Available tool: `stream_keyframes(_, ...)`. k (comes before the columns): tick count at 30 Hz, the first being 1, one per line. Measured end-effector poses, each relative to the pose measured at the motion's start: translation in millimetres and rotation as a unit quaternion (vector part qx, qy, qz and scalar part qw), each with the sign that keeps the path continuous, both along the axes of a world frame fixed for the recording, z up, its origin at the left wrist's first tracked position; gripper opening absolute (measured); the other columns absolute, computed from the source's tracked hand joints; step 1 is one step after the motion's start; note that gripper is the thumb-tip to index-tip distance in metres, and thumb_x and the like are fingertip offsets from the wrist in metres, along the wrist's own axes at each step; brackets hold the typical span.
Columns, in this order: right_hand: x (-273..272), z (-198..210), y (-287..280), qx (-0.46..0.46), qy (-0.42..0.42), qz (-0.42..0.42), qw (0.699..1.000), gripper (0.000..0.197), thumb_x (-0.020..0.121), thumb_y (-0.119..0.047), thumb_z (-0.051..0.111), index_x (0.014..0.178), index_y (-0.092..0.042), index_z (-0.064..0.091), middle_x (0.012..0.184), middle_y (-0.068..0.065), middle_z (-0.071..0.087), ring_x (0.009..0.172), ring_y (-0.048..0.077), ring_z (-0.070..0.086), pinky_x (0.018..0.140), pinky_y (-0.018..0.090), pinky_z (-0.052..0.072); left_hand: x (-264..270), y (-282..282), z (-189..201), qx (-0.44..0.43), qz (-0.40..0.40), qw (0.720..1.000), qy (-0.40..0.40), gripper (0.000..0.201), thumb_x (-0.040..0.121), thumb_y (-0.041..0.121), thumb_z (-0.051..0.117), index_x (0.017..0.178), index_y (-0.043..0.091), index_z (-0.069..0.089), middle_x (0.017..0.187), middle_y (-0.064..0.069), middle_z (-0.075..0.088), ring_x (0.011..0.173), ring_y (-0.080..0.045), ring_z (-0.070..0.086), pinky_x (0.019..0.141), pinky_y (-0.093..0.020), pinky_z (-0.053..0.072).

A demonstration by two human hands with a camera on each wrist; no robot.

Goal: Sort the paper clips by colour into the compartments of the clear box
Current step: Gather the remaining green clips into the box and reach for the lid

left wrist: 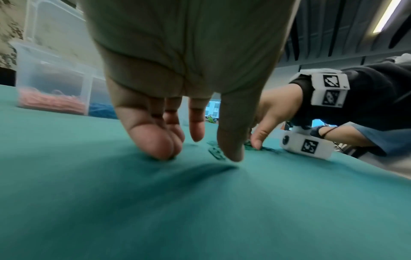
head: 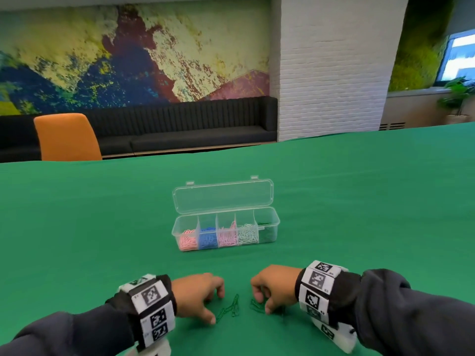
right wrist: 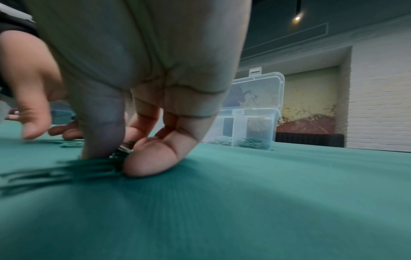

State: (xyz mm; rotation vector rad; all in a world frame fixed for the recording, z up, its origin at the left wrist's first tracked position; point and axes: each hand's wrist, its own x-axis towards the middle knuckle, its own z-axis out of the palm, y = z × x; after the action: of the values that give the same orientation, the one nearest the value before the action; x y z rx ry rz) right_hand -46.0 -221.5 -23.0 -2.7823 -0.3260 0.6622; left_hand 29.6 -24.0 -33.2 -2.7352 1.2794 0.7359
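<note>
My left hand (head: 198, 296) rests with loose, unclenched fingertips (left wrist: 155, 147) on the green cloth (head: 102, 227), holding nothing. My right hand (head: 272, 287) pinches a bunch of green paper clips (right wrist: 118, 154) between thumb and fingers. More loose green clips (head: 231, 308) lie between my hands. Farther is open cloth, then the clear box (head: 225, 228), lid up, with pink, blue, pink, white and green compartments. My wristbands (head: 318, 286) carry only black-white markers, no readable words.

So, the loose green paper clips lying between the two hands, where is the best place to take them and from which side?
The green paper clips lie flat on the green cloth, so probably come from above. Pinch one at a rounded end with thumb and forefinger, sliding a fingertip under the wire to lift it. The left hand is nearest.
</note>
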Motion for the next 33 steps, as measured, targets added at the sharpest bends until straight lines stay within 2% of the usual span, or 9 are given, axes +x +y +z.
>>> stream_keyframes(6, 13, 0, -15, -0.019, -0.006, -0.057, 0.998, 0.017, 0.083, -0.007, 0.063, 0.087, -0.019, 0.052, 0.069, -0.012, 0.046, 0.065, 0.012, 0.049, 0.057, 0.015, 0.038, -17, -24, -8, -0.055, 0.012, 0.998, -0.038, 0.059, 0.08, 0.032, 0.071, 0.129, 0.021, 0.04, 0.121, -0.004, 0.049, 0.106, -0.02, 0.053, 0.09, -0.031, 0.042)
stream_keyframes(10, 26, 2, -35, -0.025, -0.007, -0.115, 0.993, 0.026, 0.083, -0.004, 0.057, 0.07, -0.024, 0.048, 0.07, -0.011, 0.051, 0.046, 0.002, 0.051, 0.047, 0.014, 0.043, -19, -51, -1, -0.045, -0.022, 0.998, -0.038, 0.034, 0.085, 0.018, 0.064, 0.116, 0.012, 0.053, 0.12, -0.011, 0.051, 0.106, -0.027, 0.053, 0.084, -0.028, 0.04)
stream_keyframes(13, 33, 10, -49, 0.014, -0.014, -0.16, 0.987, 0.023, 0.084, 0.0, 0.052, 0.071, -0.02, 0.05, 0.072, -0.006, 0.056, 0.052, 0.007, 0.056, 0.045, 0.012, 0.045, -20, -59, -1, -0.05, -0.04, 0.998, -0.024, 0.023, 0.085, 0.006, 0.055, 0.107, 0.006, 0.058, 0.113, -0.014, 0.059, 0.1, -0.029, 0.056, 0.082, -0.03, 0.042)
stream_keyframes(16, 42, 26, -59, 0.074, -0.04, -0.21, 0.974, 0.02, 0.085, 0.001, 0.052, 0.073, -0.015, 0.053, 0.071, -0.001, 0.058, 0.052, 0.009, 0.058, 0.05, 0.015, 0.049, -21, -61, -2, -0.042, -0.045, 0.998, -0.014, 0.021, 0.085, 0.004, 0.052, 0.104, 0.004, 0.058, 0.104, -0.016, 0.061, 0.084, -0.025, 0.05, 0.076, -0.029, 0.04)
stream_keyframes(20, 72, 49, -67, 0.115, -0.125, -0.271, 0.947, 0.014, 0.088, -0.001, 0.054, 0.078, -0.011, 0.055, 0.072, 0.002, 0.059, 0.054, 0.009, 0.057, 0.054, 0.018, 0.051, -24, -65, -4, 0.004, -0.061, 0.998, -0.022, 0.011, 0.084, 0.001, 0.049, 0.088, 0.012, 0.048, 0.083, -0.011, 0.044, 0.076, -0.023, 0.04, 0.069, -0.034, 0.038)
stream_keyframes(24, 105, 60, -71, 0.164, -0.166, -0.332, 0.914, 0.016, 0.085, -0.005, 0.063, 0.075, -0.012, 0.053, 0.075, 0.006, 0.059, 0.061, 0.017, 0.057, 0.071, 0.033, 0.058, -21, -70, -4, 0.026, -0.051, 0.998, -0.031, 0.01, 0.084, -0.001, 0.047, 0.088, 0.008, 0.049, 0.086, -0.016, 0.048, 0.078, -0.028, 0.045, 0.073, -0.038, 0.043)
stream_keyframes(28, 109, 57, -80, 0.18, -0.176, -0.353, 0.901, 0.017, 0.086, -0.007, 0.063, 0.076, -0.013, 0.051, 0.073, 0.004, 0.057, 0.059, 0.016, 0.055, 0.067, 0.032, 0.056, -6, -76, 11, -0.051, 0.012, 0.999, -0.005, 0.02, 0.087, 0.001, 0.047, 0.103, 0.004, 0.059, 0.105, -0.012, 0.062, 0.081, -0.019, 0.05, 0.073, -0.025, 0.043)
stream_keyframes(30, 97, 52, -86, 0.179, -0.176, -0.338, 0.907, 0.015, 0.087, -0.008, 0.061, 0.078, -0.014, 0.051, 0.075, 0.003, 0.057, 0.059, 0.014, 0.055, 0.06, 0.026, 0.055, 6, -87, 23, -0.114, 0.063, 0.991, 0.02, 0.011, 0.089, 0.002, 0.048, 0.089, 0.01, 0.057, 0.087, -0.001, 0.059, 0.07, -0.013, 0.053, 0.061, -0.018, 0.047)
stream_keyframes(33, 68, 42, -91, 0.158, -0.144, -0.319, 0.924, 0.012, 0.088, -0.007, 0.06, 0.081, -0.014, 0.053, 0.076, 0.001, 0.057, 0.059, 0.011, 0.055, 0.055, 0.02, 0.053, 34, -115, 44, -0.219, 0.134, 0.966, 0.019, 0.025, 0.09, 0.004, 0.051, 0.071, 0.019, 0.048, 0.073, 0.006, 0.052, 0.057, -0.007, 0.054, 0.055, -0.015, 0.047)
